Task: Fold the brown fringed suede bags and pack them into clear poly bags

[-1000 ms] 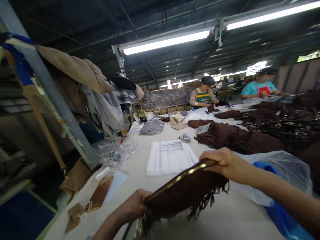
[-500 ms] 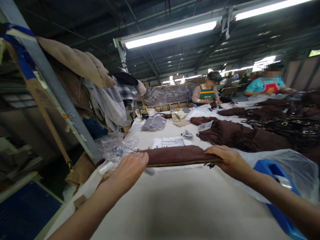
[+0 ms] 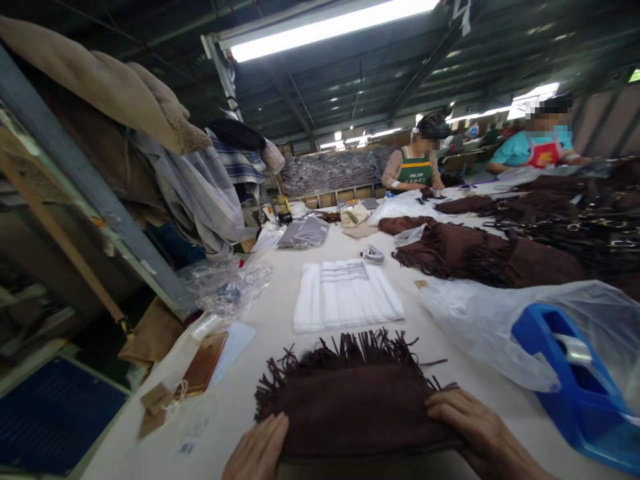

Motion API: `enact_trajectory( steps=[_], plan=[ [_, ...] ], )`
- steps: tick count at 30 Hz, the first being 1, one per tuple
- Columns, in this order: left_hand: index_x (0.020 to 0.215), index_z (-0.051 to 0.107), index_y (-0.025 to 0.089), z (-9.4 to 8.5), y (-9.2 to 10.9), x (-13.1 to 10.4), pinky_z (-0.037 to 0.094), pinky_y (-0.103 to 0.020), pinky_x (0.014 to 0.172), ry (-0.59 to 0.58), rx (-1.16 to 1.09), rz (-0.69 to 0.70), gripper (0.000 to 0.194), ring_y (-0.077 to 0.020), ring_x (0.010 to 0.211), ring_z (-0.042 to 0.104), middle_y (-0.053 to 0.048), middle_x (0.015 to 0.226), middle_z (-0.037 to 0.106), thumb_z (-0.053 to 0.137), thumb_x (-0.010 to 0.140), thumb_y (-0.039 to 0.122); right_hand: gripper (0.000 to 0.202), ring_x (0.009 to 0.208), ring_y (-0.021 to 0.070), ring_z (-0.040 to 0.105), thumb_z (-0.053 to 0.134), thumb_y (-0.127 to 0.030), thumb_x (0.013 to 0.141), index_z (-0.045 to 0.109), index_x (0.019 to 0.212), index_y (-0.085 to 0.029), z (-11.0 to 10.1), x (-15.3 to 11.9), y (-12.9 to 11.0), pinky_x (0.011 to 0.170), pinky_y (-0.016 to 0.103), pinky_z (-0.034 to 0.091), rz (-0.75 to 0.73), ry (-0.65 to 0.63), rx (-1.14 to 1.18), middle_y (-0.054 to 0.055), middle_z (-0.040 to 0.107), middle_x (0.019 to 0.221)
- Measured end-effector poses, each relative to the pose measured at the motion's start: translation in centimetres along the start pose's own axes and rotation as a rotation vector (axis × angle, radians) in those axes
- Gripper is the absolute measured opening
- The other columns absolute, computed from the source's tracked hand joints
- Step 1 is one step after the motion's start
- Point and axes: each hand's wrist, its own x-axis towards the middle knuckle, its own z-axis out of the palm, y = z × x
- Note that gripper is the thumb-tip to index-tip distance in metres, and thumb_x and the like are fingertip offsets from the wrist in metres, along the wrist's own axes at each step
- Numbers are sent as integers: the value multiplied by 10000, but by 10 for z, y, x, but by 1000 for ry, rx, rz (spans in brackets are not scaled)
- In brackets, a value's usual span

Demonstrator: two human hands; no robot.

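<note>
While the brown fringed bag [image 3: 350,400] lies flat on the desk [image 3: 280,320] at the near edge, its long axis runs left to right and its fringe points away from the person toward the folded white cloth [image 3: 345,303]. The left hand [image 3: 257,453] rests palm-down on the bag's near left corner and the right hand [image 3: 475,430] on its near right corner, both equally close. All fingers [image 3: 445,407] lie extended and flat, pressing the suede without gripping it.

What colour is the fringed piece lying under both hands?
Dark brown; the fringed piece shows plainly in the head view, fringe pointing away.
</note>
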Motion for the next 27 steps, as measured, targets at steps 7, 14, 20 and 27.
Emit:
enact_trajectory(
  steps=[7, 14, 20, 27],
  plan=[
    [742, 641, 215, -67, -59, 107, 452, -227, 586, -360, -499, -624, 295, -148, 654, 612, 31, 665, 664, 383, 626, 130, 162, 604, 146, 547, 516, -325, 753, 626, 706, -215, -84, 95, -25, 534, 232, 395, 377, -109, 238, -19, 600, 614],
    [704, 616, 168, -101, -110, 163, 358, -219, 562, -766, -758, -606, 205, -144, 632, 533, 48, 630, 597, 482, 550, 180, 241, 597, 131, 464, 599, -424, 640, 572, 580, -192, -121, 134, -28, 550, 236, 355, 414, -158, 313, -39, 499, 563],
    [714, 577, 191, -78, -120, 171, 313, -230, 593, -723, -356, -354, 208, -136, 652, 549, 26, 661, 611, 407, 699, 72, 178, 606, 137, 514, 552, -361, 695, 613, 659, -198, -107, 144, -11, 550, 231, 365, 352, -101, 140, -32, 557, 588],
    [884, 550, 159, -66, -100, 141, 329, -305, 707, -310, 98, 149, 239, -161, 698, 555, -30, 798, 626, 347, 854, 38, 187, 742, 154, 609, 460, -164, 829, 640, 875, -194, -81, 111, 2, 672, 255, 457, -115, 122, -161, 41, 680, 801]
  ],
)
